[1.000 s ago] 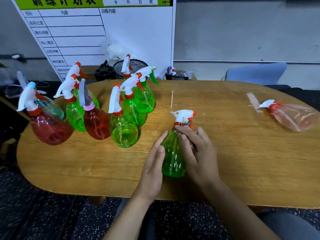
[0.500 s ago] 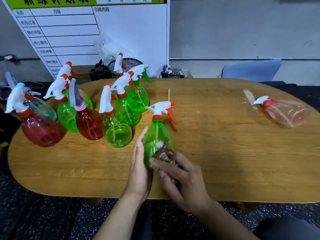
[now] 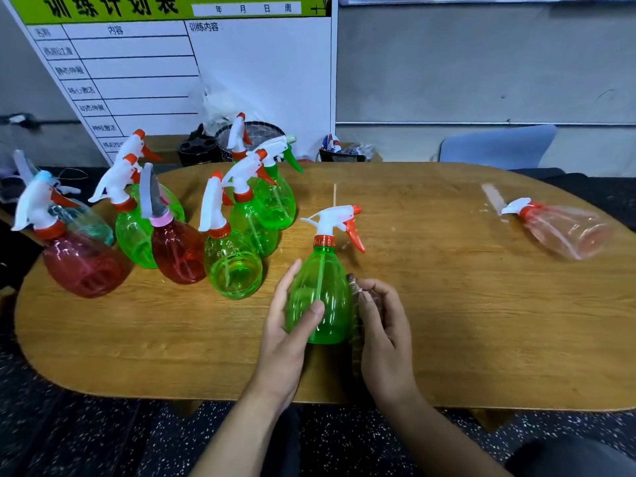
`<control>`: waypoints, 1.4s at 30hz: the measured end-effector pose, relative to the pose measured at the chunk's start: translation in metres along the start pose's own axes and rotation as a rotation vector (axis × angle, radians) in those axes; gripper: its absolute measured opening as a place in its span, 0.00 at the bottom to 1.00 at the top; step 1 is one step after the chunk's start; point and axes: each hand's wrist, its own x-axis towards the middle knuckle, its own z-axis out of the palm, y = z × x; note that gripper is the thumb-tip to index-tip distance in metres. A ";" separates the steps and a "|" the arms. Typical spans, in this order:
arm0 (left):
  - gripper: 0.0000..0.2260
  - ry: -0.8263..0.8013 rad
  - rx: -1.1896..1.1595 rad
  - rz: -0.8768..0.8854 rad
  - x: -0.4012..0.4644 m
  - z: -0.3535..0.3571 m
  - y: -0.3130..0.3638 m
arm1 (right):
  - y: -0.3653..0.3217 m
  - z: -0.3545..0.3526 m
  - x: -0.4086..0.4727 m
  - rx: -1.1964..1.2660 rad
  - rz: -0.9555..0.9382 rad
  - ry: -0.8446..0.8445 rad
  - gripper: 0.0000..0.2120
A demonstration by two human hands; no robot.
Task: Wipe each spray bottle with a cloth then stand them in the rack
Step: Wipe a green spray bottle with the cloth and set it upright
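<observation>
A green spray bottle with a white and orange trigger stands upright on the wooden table, near its front edge. My left hand holds the bottle's left side, thumb across its front. My right hand presses a small brown cloth against the bottle's right side; most of the cloth is hidden by my fingers. Several green and red spray bottles stand grouped at the table's left. A pale pink bottle lies on its side at the far right.
A whiteboard chart leans behind the table's left end. Dark mesh baskets and small clutter sit behind the bottle group. A grey-blue chair back rises beyond the far edge. Speckled dark floor lies below.
The green bottle was tipped toward me and now stands upright with its trigger pointing right. My right hand with the cloth moved from the bottle's neck down to its right side.
</observation>
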 end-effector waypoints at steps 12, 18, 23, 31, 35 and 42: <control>0.21 0.018 0.043 -0.066 0.003 -0.007 -0.010 | -0.011 0.002 0.012 -0.229 -0.234 0.003 0.10; 0.23 -0.059 0.162 -0.053 0.004 -0.011 -0.018 | -0.010 0.007 0.029 -0.480 -0.361 0.026 0.12; 0.22 0.006 0.148 -0.031 0.004 -0.008 -0.013 | -0.009 0.005 0.027 -0.599 -0.425 -0.097 0.15; 0.18 0.096 0.051 -0.009 0.005 0.001 0.002 | 0.000 -0.014 -0.006 -0.671 -0.752 -0.414 0.13; 0.18 0.104 0.071 -0.012 0.004 0.000 -0.003 | -0.016 -0.010 0.006 -0.617 -0.756 -0.294 0.13; 0.19 0.007 0.191 0.018 0.002 0.001 -0.009 | -0.015 0.009 0.043 -0.620 -0.404 -0.082 0.14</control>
